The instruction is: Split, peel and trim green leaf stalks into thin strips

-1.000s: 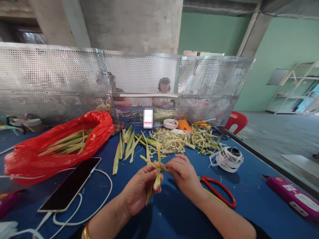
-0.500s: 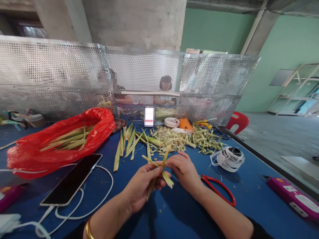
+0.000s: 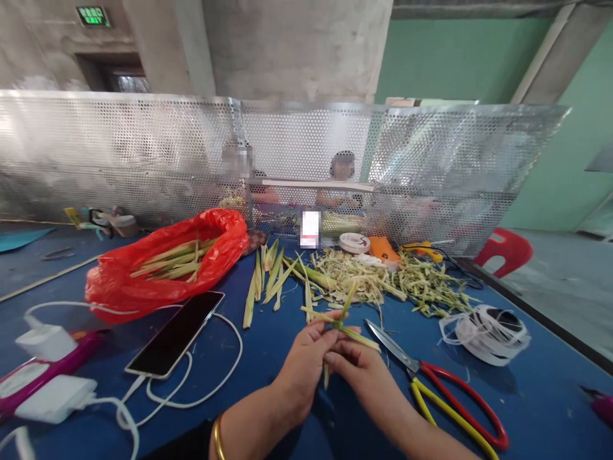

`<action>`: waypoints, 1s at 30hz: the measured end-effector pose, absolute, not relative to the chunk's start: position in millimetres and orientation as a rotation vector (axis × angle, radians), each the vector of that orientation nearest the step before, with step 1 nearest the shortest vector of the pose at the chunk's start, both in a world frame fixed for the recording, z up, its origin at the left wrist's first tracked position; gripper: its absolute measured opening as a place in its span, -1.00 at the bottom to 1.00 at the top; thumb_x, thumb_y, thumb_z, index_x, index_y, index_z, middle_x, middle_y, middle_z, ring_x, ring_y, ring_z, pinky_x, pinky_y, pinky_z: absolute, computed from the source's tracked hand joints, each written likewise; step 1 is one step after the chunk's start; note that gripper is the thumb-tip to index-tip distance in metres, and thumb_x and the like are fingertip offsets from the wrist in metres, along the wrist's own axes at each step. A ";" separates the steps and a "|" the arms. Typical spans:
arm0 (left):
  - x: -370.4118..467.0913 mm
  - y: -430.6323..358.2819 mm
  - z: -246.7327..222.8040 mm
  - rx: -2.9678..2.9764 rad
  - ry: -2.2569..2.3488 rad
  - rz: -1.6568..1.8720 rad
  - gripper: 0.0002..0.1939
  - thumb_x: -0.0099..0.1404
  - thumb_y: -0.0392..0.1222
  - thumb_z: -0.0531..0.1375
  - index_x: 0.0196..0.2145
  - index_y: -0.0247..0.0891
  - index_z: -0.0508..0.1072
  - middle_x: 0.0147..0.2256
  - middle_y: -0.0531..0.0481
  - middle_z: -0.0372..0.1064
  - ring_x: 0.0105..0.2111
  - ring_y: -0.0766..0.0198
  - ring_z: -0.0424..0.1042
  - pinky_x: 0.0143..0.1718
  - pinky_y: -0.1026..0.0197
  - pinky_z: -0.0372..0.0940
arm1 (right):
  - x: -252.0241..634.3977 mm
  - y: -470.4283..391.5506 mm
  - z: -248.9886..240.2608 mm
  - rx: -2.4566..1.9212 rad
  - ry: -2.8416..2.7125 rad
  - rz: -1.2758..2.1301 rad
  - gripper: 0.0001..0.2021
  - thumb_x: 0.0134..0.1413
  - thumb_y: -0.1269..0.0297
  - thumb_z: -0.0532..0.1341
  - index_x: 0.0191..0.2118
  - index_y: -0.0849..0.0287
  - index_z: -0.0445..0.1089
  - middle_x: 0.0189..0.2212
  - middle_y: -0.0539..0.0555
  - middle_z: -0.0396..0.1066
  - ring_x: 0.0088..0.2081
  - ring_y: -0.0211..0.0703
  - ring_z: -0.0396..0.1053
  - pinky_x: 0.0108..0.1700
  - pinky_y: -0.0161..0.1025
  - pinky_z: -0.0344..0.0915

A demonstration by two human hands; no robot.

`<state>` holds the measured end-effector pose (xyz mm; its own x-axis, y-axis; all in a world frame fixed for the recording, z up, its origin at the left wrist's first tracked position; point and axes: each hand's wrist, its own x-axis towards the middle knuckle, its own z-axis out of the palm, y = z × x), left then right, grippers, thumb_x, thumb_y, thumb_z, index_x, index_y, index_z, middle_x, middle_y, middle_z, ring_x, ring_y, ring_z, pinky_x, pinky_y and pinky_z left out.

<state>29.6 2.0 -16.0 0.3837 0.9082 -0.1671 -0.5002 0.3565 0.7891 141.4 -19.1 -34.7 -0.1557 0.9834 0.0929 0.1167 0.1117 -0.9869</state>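
A small crossed bundle of pale green husk strips sticks out between my two hands, its ends pointing up, left and lower right. My left hand is closed on the bundle from the left. Against it, my right hand pinches the bundle from the right, thumb and fingers together. Several loose husk strips lie beyond my hands, and a pile of shredded husk is behind them. Scissors with one red and one yellow handle rest right of my right hand.
A red plastic bag of husks and a phone with white cables lie left. A roll of white ribbon sits right. A perforated metal screen stands across the back, with people behind it. A power strip is far left.
The view has turned left, so the scene sits further right. My right hand has moved lower, beside my left hand, and the scissors are now fully uncovered.
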 end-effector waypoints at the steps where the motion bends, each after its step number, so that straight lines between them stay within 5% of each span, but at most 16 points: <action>1: 30.8 0.9 -16.2 0.712 0.671 0.999 -0.62 0.13 -0.27 0.23 -0.08 -0.34 0.33 -0.28 -0.19 0.52 -0.29 0.14 0.50 -0.22 0.19 0.31 | 140.9 -19.5 -36.0 -1.180 -1.485 1.112 -0.72 0.04 0.12 0.17 -0.53 0.20 0.40 -0.52 0.01 0.39 -0.41 -0.17 0.33 -0.33 -0.28 0.27; 10: 30.0 4.7 -17.9 0.728 0.735 1.037 -0.64 0.11 -0.32 0.21 -0.09 -0.38 0.36 -0.38 -0.10 0.52 -0.32 0.21 0.49 -0.21 0.25 0.28 | 145.7 -23.9 -32.1 -1.249 -1.816 0.727 -0.71 0.15 0.25 0.09 -0.58 0.17 0.22 -0.54 -0.04 0.27 -0.43 -0.25 0.20 -0.37 -0.34 0.15; 19: 18.1 12.8 -15.8 0.847 0.809 1.060 -0.57 0.13 -0.20 0.25 -0.01 -0.29 0.38 -0.30 -0.06 0.52 -0.24 0.27 0.46 -0.15 0.27 0.25 | 160.2 -12.3 -27.2 -1.336 -1.286 0.936 -0.68 0.03 -0.06 0.14 -0.40 0.13 0.22 -0.57 -0.10 0.27 -0.57 -0.24 0.30 -0.47 -0.30 0.26; 30: 25.1 12.6 -23.6 0.950 1.045 1.106 -0.70 -0.04 -0.26 0.31 -0.29 -0.41 0.51 -0.60 0.04 0.41 -0.59 0.41 0.32 -0.48 0.35 0.24 | 160.9 -24.2 -22.8 -1.380 -1.937 0.292 -0.76 0.20 0.27 0.05 -0.46 0.15 0.33 -0.52 0.00 0.34 -0.47 -0.22 0.26 -0.41 -0.31 0.08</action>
<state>25.1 12.6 -23.6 0.1217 0.9779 -0.1697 -0.2248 0.1937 0.9549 160.9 -24.2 -22.8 -0.1597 0.8902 0.4266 0.7252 0.3989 -0.5611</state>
